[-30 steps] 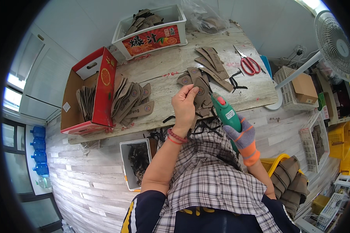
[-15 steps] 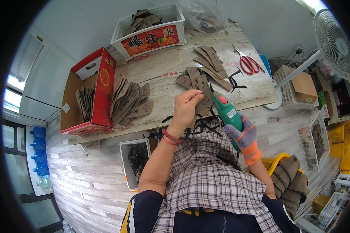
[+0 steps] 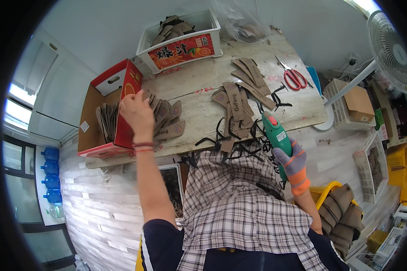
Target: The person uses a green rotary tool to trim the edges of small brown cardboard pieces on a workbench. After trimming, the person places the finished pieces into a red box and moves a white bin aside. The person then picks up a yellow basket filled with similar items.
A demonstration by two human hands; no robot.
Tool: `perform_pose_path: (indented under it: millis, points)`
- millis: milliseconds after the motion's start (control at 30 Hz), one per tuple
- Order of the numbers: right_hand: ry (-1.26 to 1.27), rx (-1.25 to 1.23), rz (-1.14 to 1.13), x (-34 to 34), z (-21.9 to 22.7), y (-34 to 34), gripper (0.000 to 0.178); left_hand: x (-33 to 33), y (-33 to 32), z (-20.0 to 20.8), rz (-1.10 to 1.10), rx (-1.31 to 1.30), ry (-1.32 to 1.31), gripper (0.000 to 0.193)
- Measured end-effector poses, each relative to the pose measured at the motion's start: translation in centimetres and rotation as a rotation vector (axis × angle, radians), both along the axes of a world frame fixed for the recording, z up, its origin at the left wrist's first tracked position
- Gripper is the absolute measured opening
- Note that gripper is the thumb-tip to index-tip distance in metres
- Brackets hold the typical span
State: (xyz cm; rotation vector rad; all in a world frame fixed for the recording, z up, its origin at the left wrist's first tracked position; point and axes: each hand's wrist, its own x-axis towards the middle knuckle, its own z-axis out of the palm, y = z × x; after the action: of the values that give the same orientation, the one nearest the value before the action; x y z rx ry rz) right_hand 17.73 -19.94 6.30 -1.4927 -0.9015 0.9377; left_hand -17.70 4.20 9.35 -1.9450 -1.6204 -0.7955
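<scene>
The person's bare left hand [image 3: 137, 113], blurred, was at the left of the frame, over the right wall of a red carton [image 3: 133, 74], with the loose brown pieces [image 3: 169, 119] just beside its fingers on the right. The fingers were bent downward, but whether they were apart, together or pinching one of those pieces could not be told. More brown pieces stood packed on edge inside the carton, to the left of the hand. Right of centre, the right hand [image 3: 291, 162], in a grey and orange glove, was wrapped around the body of a green tool [image 3: 276, 135] with a red button; the tool rose from the grip toward the upper left, its thin tip near the right edge of an overlapping brown cluster [image 3: 233, 104] at the centre. That cluster lay well apart from the left hand, on a pale wooden table [image 3: 303, 108]. Above it and to the right was a fanned group of brown pieces [image 3: 252, 79], with red-handled scissors [image 3: 295, 79] and black strips [image 3: 281, 100] beside it. Other dark strips lay along the table's near edge, by a plaid apron [image 3: 239, 203]. At the top of the frame, a white crate [image 3: 185, 49] held further pieces.
</scene>
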Motion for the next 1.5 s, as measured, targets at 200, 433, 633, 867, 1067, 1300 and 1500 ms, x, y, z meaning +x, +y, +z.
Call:
perform_pose_path:
  millis: [200, 433, 633, 867, 1067, 1300, 1500]
  points:
    - [-0.117, -0.063, -0.012, 0.1, -0.8, 0.0, 0.039, 16.8, -0.8, -6.3, -0.188, -0.304, -0.189, 0.037]
    - [-0.073, -0.079, -0.021, 0.2, -0.9, -0.4, 0.042, 23.1, 0.8, -10.6, -0.198, -0.305, -0.511, 0.036]
    - [-0.150, -0.083, -0.042, -0.4, -1.5, 1.0, 0.045, 21.3, -0.1, -8.0, -0.513, -0.443, -1.351, 0.014]
    - [-0.107, -0.011, -0.007, -2.5, -1.7, 2.2, 0.049, 20.0, -5.7, -3.7, -0.779, -0.472, -2.110, 0.006]
    - [-0.136, 0.002, 0.009, -2.6, -1.0, 1.9, 0.048, 20.5, -7.7, -4.0, -0.764, -0.526, -2.178, 0.005]
    - [-0.107, 0.020, 0.002, -2.3, -0.3, 1.6, 0.036, 21.7, -8.7, -4.7, -0.770, -0.560, -2.219, 0.003]
    - [-0.080, 0.010, -0.010, -2.1, -0.4, 1.5, 0.036, 21.8, -9.2, -5.4, -0.772, -0.646, -2.154, 0.004]
